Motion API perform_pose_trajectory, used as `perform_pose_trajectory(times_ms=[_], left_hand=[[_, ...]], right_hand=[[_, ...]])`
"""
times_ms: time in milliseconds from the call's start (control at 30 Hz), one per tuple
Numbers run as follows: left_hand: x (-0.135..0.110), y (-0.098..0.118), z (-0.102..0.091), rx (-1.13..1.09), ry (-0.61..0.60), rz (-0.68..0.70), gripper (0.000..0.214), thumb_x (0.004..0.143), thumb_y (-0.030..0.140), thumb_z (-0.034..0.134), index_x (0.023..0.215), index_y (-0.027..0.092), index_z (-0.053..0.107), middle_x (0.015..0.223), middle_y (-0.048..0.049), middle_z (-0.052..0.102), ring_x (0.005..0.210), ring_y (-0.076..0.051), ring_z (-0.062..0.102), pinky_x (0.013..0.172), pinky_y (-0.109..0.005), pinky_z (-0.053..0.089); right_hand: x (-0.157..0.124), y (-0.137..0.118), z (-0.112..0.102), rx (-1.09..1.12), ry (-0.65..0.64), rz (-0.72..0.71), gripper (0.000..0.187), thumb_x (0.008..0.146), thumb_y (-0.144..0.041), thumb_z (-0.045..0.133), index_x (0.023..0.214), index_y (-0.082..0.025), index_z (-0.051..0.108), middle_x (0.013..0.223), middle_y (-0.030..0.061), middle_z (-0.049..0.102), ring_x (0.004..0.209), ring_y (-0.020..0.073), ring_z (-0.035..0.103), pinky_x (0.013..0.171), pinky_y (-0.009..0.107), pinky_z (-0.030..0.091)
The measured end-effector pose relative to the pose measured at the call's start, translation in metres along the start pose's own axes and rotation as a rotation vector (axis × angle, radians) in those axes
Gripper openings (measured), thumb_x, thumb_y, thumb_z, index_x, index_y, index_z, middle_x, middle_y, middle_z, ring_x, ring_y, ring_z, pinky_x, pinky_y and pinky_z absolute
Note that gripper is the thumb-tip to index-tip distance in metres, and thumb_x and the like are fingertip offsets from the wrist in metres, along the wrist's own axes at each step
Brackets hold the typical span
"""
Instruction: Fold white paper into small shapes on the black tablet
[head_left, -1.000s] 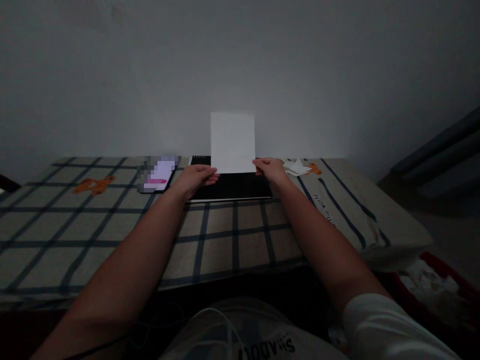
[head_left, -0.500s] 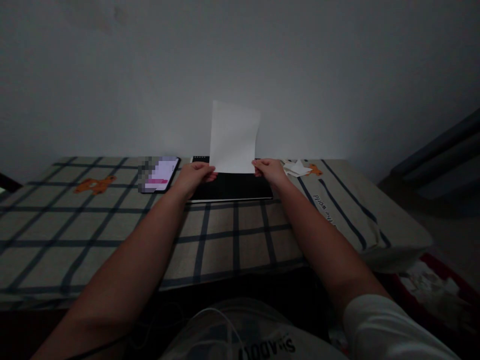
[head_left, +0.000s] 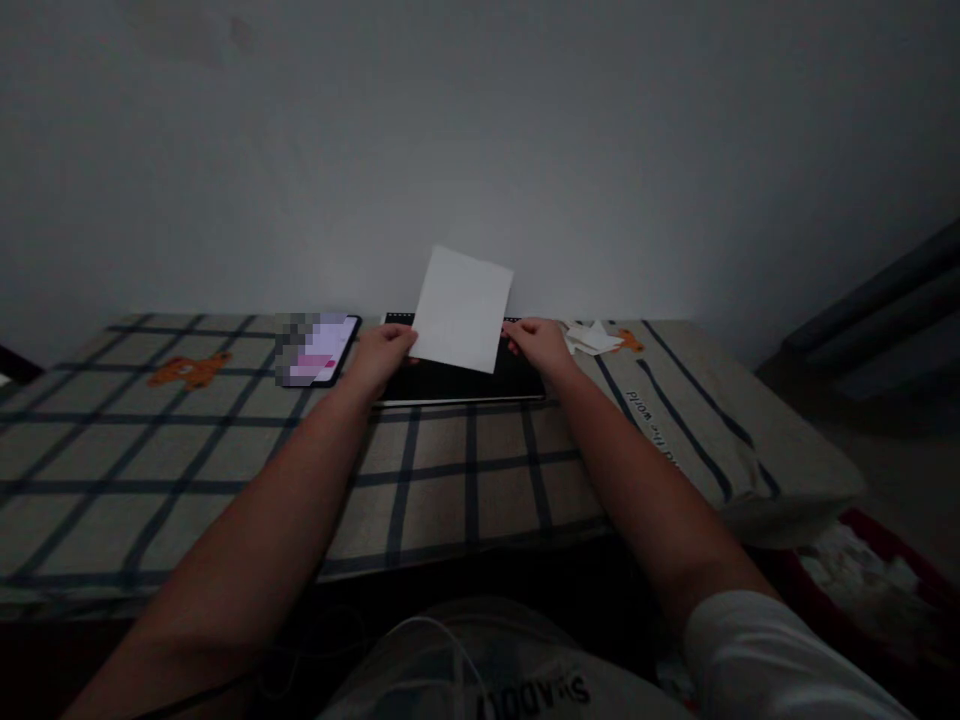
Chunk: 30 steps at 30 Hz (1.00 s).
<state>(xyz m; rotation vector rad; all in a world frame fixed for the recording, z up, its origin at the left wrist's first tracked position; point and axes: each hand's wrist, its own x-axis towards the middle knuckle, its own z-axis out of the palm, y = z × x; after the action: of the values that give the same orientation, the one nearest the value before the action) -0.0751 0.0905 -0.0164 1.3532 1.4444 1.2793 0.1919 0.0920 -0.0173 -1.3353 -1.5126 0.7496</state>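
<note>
A plain white sheet of paper is held up at a slant above a dark flat pad, with its upper part against the wall behind. At the sheet's lower left edge, my left hand pinches it between thumb and fingers. The fingertips of my right hand are closed at the sheet's right edge, partway up. The pad has a row of small white marks along its back edge and a pale layer under its front. The sheet hides part of the pad.
A phone with a lit screen lies left of the pad. Crumpled white paper scraps lie to the right. A checked cloth covers the table, which meets the wall. At lower right, a red bin holds white scraps.
The sheet has turned clockwise and come lower, its bottom right corner now nearer me. My right fingers have passed from its bottom right corner to partway up its right edge.
</note>
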Motion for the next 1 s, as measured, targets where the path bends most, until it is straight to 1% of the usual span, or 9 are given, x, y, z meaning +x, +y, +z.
perform_pose_trajectory(times_ms=[100,167,300,400,533,633,733,833,1000], left_hand=[[0.000,-0.002,-0.002,0.211,-0.026,0.097,0.019,0.081,0.031,0.060,0.088,0.017,0.070,0.083,-0.0029,0.070,0.078,-0.020,0.064,0.077,-0.033,0.054],[0.000,-0.001,-0.003,0.334,-0.055,0.178,0.022,0.083,0.034,0.059,0.089,0.017,0.071,0.086,-0.0041,0.072,0.083,-0.022,0.065,0.081,-0.034,0.053],[-0.002,0.002,-0.002,0.442,-0.157,0.236,0.026,0.083,0.036,0.056,0.089,0.016,0.072,0.090,-0.0063,0.074,0.086,-0.023,0.066,0.082,-0.034,0.052],[-0.006,0.005,-0.001,0.473,-0.290,0.289,0.031,0.083,0.039,0.053,0.090,0.016,0.072,0.091,-0.0065,0.075,0.086,-0.023,0.066,0.079,-0.033,0.051],[-0.012,0.006,0.000,0.523,-0.467,0.379,0.035,0.084,0.042,0.052,0.091,0.016,0.073,0.089,-0.0059,0.074,0.083,-0.021,0.065,0.073,-0.030,0.050],[-0.015,0.006,0.000,0.573,-0.536,0.432,0.034,0.083,0.039,0.052,0.095,0.017,0.075,0.088,-0.0043,0.074,0.079,-0.019,0.065,0.071,-0.028,0.049],[-0.018,0.008,0.000,0.646,-0.535,0.483,0.032,0.082,0.035,0.053,0.095,0.016,0.076,0.088,-0.0047,0.075,0.076,-0.018,0.065,0.071,-0.028,0.049],[-0.019,0.009,0.000,0.734,-0.478,0.529,0.031,0.082,0.033,0.054,0.095,0.015,0.077,0.090,-0.0067,0.075,0.077,-0.019,0.066,0.072,-0.029,0.049],[-0.019,0.004,0.007,0.871,-0.421,0.599,0.039,0.092,0.040,0.050,0.109,0.018,0.078,0.104,-0.0096,0.078,0.094,-0.025,0.071,0.080,-0.034,0.051]], right_hand=[[0.001,0.003,-0.004,-0.209,0.147,-0.235,0.029,0.091,-0.037,0.062,0.071,-0.018,0.070,0.065,0.0012,0.062,0.065,0.0155,0.055,0.066,0.030,0.041],[0.000,0.002,-0.005,-0.293,0.182,-0.373,0.028,0.094,-0.035,0.058,0.076,-0.018,0.072,0.073,0.0040,0.066,0.072,0.0176,0.057,0.072,0.032,0.043],[-0.005,-0.005,-0.003,-0.460,0.070,-0.584,0.024,0.098,-0.029,0.055,0.099,-0.018,0.077,0.095,0.0101,0.072,0.094,0.0235,0.061,0.089,0.038,0.045],[-0.012,-0.010,0.002,-0.605,-0.051,-0.664,0.031,0.099,-0.030,0.055,0.119,-0.018,0.075,0.115,0.0132,0.071,0.111,0.0270,0.059,0.100,0.042,0.042],[-0.019,-0.012,0.008,-0.728,-0.166,-0.660,0.040,0.100,-0.033,0.057,0.136,-0.021,0.067,0.139,0.0140,0.063,0.129,0.0296,0.052,0.109,0.047,0.033],[-0.018,-0.013,0.011,-0.764,-0.325,-0.592,0.033,0.101,-0.031,0.055,0.127,-0.021,0.073,0.126,0.0121,0.072,0.122,0.0278,0.058,0.106,0.046,0.034],[-0.016,-0.013,0.013,-0.759,-0.409,-0.531,0.029,0.101,-0.029,0.055,0.117,-0.019,0.077,0.114,0.0103,0.077,0.112,0.0257,0.063,0.099,0.041,0.039],[-0.016,-0.012,0.016,-0.745,-0.405,-0.500,0.026,0.099,-0.027,0.058,0.112,-0.019,0.079,0.114,0.0100,0.078,0.109,0.0244,0.065,0.096,0.038,0.041],[-0.017,-0.011,0.022,-0.680,-0.387,-0.460,0.023,0.096,-0.024,0.061,0.108,-0.020,0.080,0.110,0.0095,0.078,0.104,0.0227,0.068,0.091,0.035,0.044]])
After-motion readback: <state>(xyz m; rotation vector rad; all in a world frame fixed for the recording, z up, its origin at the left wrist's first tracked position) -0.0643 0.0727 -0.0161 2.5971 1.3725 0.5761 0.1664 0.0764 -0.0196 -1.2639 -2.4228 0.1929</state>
